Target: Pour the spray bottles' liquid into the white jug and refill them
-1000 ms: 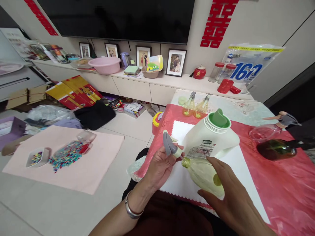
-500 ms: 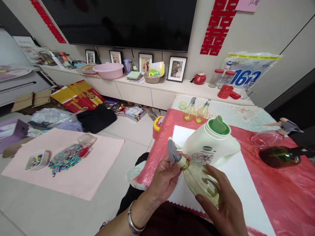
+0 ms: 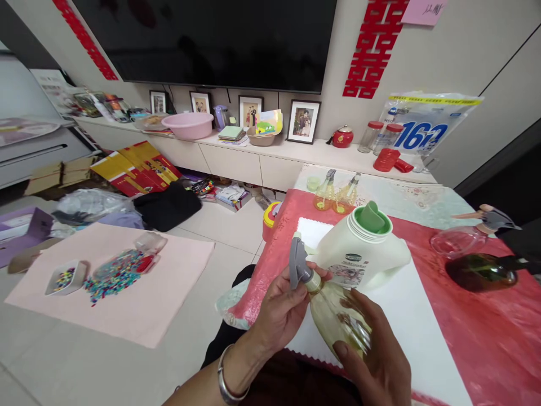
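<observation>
Between my hands is a clear yellowish spray bottle [image 3: 333,313], tilted, with a grey spray head [image 3: 299,262] at its neck. My left hand [image 3: 281,307] pinches the collar just under the spray head. Wrapped around the bottle's lower body is my right hand [image 3: 376,349]; its palm side is hidden. Right behind the bottle stands a large white jug [image 3: 359,245] with its mouth uncapped and a green inner spout [image 3: 372,219]. The jug rests on a white sheet [image 3: 406,316] laid over the red table cover [image 3: 477,332].
On the right lie a clear spray bottle [image 3: 459,239] and a dark green bottle [image 3: 479,270]. Two amber bottles [image 3: 324,194] stand at the table's back. To the left, a pink mat [image 3: 177,282] on the floor holds scattered colourful beads [image 3: 116,276] and a white tray [image 3: 76,281].
The spray bottle has turned a little more upright and shifted slightly left, its spray head rising. Both hands keep their hold on it.
</observation>
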Motion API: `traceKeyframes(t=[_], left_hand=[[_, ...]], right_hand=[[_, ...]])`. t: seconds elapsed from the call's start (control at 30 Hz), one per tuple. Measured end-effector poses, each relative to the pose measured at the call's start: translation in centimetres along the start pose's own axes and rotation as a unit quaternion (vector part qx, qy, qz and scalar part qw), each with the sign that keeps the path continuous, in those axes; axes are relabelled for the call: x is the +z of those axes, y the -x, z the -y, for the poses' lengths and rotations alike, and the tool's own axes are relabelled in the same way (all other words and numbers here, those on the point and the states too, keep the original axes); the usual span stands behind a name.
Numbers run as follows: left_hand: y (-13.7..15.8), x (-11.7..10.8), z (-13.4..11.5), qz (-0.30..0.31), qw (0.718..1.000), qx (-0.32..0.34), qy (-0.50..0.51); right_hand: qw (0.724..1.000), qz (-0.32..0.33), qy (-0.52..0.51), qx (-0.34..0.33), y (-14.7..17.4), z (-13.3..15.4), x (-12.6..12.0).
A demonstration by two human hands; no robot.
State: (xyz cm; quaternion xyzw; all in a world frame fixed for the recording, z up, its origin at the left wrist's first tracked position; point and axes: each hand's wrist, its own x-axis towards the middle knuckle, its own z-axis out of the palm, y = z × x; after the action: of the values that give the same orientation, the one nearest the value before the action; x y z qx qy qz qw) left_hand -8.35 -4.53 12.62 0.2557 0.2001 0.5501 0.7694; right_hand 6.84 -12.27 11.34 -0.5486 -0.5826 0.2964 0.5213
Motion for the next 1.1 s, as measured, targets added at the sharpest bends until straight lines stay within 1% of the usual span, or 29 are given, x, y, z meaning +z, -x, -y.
traceKeyframes(t=[0.07,0.13,0.17,0.23,0.27,0.33,0.37,0.4,0.43,0.47,0.6,0.67,0.73,0.8,0.87,0.93,1.0,1.03,1.1], left_hand=[[0.1,0.3,-0.1,-0.015,1.0,0.013,0.003],[0.0,0.5,-0.1,-0.034,0.999,0.028,-0.004],[0.0,0.5,-0.1,-0.041,0.999,0.035,-0.009],[-0.1,0.3,0.0,-0.045,0.998,0.038,-0.014],[-0.2,0.2,0.1,-0.045,0.998,0.035,-0.012],[-0.2,-0.1,0.2,-0.048,0.998,0.028,-0.002],[-0.2,-0.1,0.2,-0.051,0.998,0.027,0.002],[-0.2,-0.1,0.2,-0.057,0.998,0.027,0.004],[-0.2,0.0,0.2,-0.062,0.998,0.03,0.003],[-0.2,0.2,0.2,-0.065,0.997,0.034,-0.002],[0.1,1.2,-0.1,-0.069,0.996,0.042,-0.03],[0.2,1.6,-0.1,-0.07,0.996,0.047,-0.037],[0.3,1.7,-0.1,-0.074,0.995,0.055,-0.043],[0.2,1.5,-0.1,-0.082,0.995,0.052,-0.038],[0.0,1.1,-0.1,-0.088,0.995,0.037,-0.023],[-0.3,0.7,-0.2,-0.081,0.996,0.02,-0.008],[-0.4,0.3,-0.4,-0.067,0.998,0.014,0.002],[-0.5,0.2,-0.4,-0.059,0.998,0.013,0.005],[-0.5,0.1,-0.4,-0.042,0.999,0.015,-0.002]], right_hand=[[1.0,-0.002,0.016,-0.027,0.1,0.1,0.2],[1.0,-0.008,0.005,-0.022,0.2,0.3,0.5],[1.0,-0.008,-0.015,0.003,0.2,0.3,0.6],[0.992,0.005,-0.092,0.085,0.1,0.4,0.8],[0.981,0.019,-0.143,0.13,0.0,0.4,0.9],[0.947,0.049,-0.243,0.203,-0.1,0.4,1.0],[0.932,0.056,-0.279,0.224,-0.2,0.3,1.1],[0.923,0.056,-0.301,0.234,-0.1,0.1,1.2],[0.921,0.049,-0.307,0.235,-0.1,-0.1,1.3],[0.925,0.038,-0.301,0.228,0.0,-0.3,1.4],[0.963,-0.007,-0.208,0.174,0.7,-1.0,1.8],[0.974,-0.017,-0.168,0.154,1.0,-1.1,2.0],[0.98,-0.022,-0.145,0.132,1.2,-1.0,2.2],[0.98,-0.025,-0.147,0.129,1.2,-0.8,2.4],[0.968,-0.018,-0.196,0.158,1.1,-0.9,2.4],[0.935,0.005,-0.28,0.215,0.9,-1.5,2.3],[0.903,0.055,-0.347,0.248,0.6,-2.5,2.0],[0.894,0.084,-0.365,0.246,0.4,-3.0,1.8],[0.893,0.135,-0.375,0.21,0.0,-3.9,1.6]])
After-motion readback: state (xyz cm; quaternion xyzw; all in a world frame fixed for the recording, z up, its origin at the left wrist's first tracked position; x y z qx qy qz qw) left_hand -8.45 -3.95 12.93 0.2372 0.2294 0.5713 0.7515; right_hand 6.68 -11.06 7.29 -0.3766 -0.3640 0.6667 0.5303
